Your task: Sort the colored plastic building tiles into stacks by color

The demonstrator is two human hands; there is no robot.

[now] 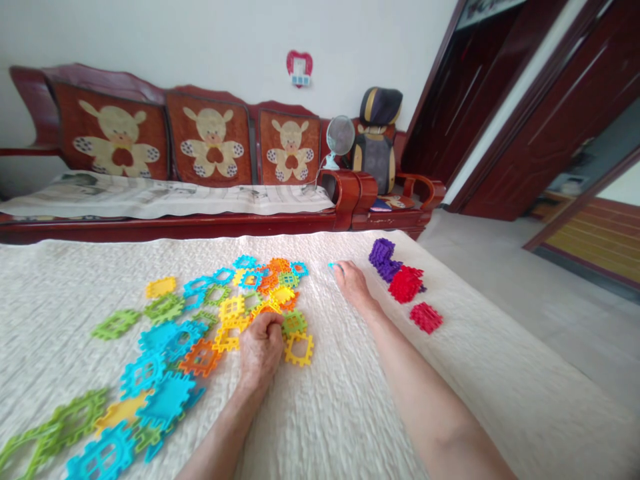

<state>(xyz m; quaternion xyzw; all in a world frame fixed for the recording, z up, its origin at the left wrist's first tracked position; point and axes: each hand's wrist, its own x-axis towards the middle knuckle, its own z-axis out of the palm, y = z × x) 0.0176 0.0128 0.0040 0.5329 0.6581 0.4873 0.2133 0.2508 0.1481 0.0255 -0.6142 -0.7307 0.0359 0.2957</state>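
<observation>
My left hand [263, 340] is closed at the near edge of a loose heap of plastic interlocking building tiles with toothed edges. A yellow tile [267, 307] shows right behind its knuckles, but what the curled fingers hold is hidden. Farther forward and to the right, my right hand [351, 283] pinches a light-blue tile [331, 265], of which only a small corner shows beyond the fingertips. Near the left hand lie a yellow window tile [232, 308], a green tile [294, 323] and a yellow frame tile [310, 349].
Purple tiles [383, 252] and red tiles [406, 285] stand in stacks on the right, with another red stack [427, 317] nearer. More blue tiles [167, 399] spread leftward over the quilted cloth [330, 413]. Beyond the table is a wooden sofa [280, 223].
</observation>
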